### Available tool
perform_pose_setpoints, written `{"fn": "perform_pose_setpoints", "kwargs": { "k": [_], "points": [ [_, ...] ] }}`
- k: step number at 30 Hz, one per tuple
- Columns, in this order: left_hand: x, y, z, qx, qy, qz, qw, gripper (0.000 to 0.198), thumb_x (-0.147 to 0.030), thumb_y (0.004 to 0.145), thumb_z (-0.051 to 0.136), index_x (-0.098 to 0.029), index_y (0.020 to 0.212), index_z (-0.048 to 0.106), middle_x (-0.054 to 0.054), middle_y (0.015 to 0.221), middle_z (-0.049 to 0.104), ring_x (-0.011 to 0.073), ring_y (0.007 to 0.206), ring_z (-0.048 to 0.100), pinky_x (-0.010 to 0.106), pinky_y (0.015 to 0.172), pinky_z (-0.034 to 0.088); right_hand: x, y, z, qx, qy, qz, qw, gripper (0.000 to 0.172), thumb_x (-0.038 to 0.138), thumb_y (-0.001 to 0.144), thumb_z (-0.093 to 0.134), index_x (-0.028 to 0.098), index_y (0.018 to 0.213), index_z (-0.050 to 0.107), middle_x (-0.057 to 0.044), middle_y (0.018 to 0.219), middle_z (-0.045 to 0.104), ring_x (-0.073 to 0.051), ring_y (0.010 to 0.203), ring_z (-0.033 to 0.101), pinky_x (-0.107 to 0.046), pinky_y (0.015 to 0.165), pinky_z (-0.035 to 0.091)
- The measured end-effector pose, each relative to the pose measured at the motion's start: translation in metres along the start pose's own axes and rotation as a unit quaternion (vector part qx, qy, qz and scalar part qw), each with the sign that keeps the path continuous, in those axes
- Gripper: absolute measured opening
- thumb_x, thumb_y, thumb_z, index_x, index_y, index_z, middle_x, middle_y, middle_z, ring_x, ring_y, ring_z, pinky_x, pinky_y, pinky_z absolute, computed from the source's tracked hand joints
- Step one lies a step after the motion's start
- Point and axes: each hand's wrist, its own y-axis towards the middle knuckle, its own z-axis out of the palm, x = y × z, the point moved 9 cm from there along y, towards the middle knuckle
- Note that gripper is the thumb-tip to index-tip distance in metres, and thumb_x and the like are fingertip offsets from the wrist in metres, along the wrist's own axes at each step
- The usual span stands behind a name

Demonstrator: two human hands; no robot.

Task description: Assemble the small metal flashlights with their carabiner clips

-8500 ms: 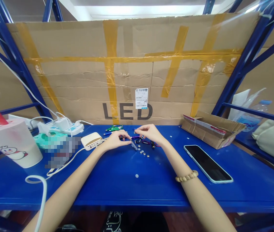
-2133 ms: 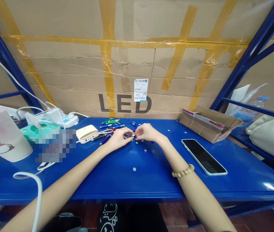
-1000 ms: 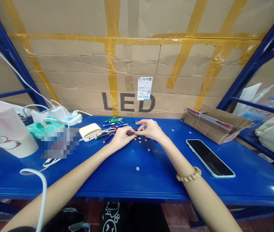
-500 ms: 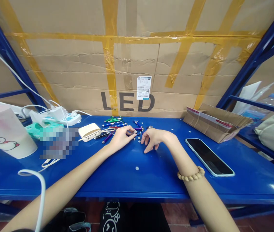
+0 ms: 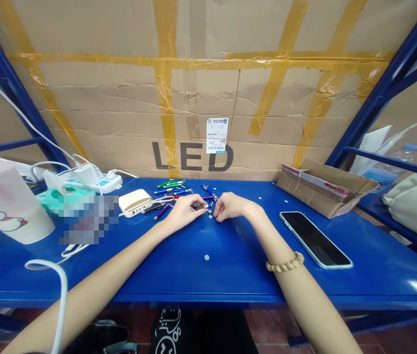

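My left hand [image 5: 185,212] rests on the blue metal table [image 5: 208,280], thumb and forefinger pinched on a tiny silver piece [image 5: 206,206]. My right hand [image 5: 229,207] lies a short way to its right, fingers curled toward the table, with nothing visible in them. Small silver discs [image 5: 210,212] lie between the hands. Just beyond, a loose heap of keyring parts and mini pens [image 5: 208,192] is partly hidden by my fingers. Green and blue pen-like pieces [image 5: 171,187] and purple ones [image 5: 161,212] lie to the left.
A gold-trimmed white power bank [image 5: 135,202] sits left of my hands, and a black smartphone [image 5: 315,240] lies right. A cardboard box [image 5: 326,189] stands at the back right, a large cup [image 5: 9,206] at far left. Cardboard sheeting closes the back.
My right hand has drawn back from my left, and its spread fingers have curled in. My left hand stays nearly still. The view has shifted slightly.
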Motion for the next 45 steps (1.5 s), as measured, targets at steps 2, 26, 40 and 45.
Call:
{"fn": "perform_pose_setpoints", "kwargs": {
  "k": [2,26,40,45],
  "points": [
    [0.0,0.0,0.0,0.0,-0.002,0.001,1.0,0.017,-0.031,0.069,0.063,-0.016,0.074,0.059,0.005,0.081,0.069,0.017,0.074,0.066,0.025,0.059,0.054,0.003,0.002,-0.001,-0.012,-0.018,-0.018,1.0,0.017,0.01,0.056,0.066,0.017,0.071,0.072,-0.001,0.068,0.07,-0.015,0.069,0.065,-0.018,0.056,0.049],
    [0.025,0.0,-0.008,-0.039,-0.132,-0.131,0.982,0.028,-0.035,0.064,0.068,-0.013,0.078,0.057,0.004,0.069,0.067,0.0159,0.057,0.065,0.028,0.056,0.055,0.045,-0.008,-0.033,-0.241,0.056,-0.297,0.922,0.013,0.018,0.076,0.058,0.016,0.073,0.071,-0.004,0.077,0.068,-0.013,0.073,0.062,-0.022,0.064,0.046],
    [0.033,-0.001,-0.01,-0.066,-0.11,-0.137,0.982,0.027,-0.034,0.07,0.062,-0.012,0.087,0.058,0.006,0.078,0.064,0.0138,0.058,0.064,0.025,0.052,0.054,-0.014,-0.003,-0.055,-0.225,-0.025,-0.083,0.971,0.014,0.022,0.067,0.066,0.018,0.08,0.071,-0.003,0.08,0.07,-0.016,0.072,0.063,-0.026,0.064,0.046],
    [0.027,-0.002,-0.016,-0.083,-0.1,-0.13,0.983,0.029,-0.035,0.074,0.057,-0.013,0.095,0.058,0.005,0.078,0.063,0.0131,0.057,0.063,0.021,0.044,0.05,-0.031,0.009,-0.027,-0.09,-0.021,-0.044,0.995,0.022,0.017,0.055,0.074,0.017,0.076,0.073,-0.004,0.076,0.071,-0.018,0.071,0.064,-0.024,0.059,0.046]
  ]
}}
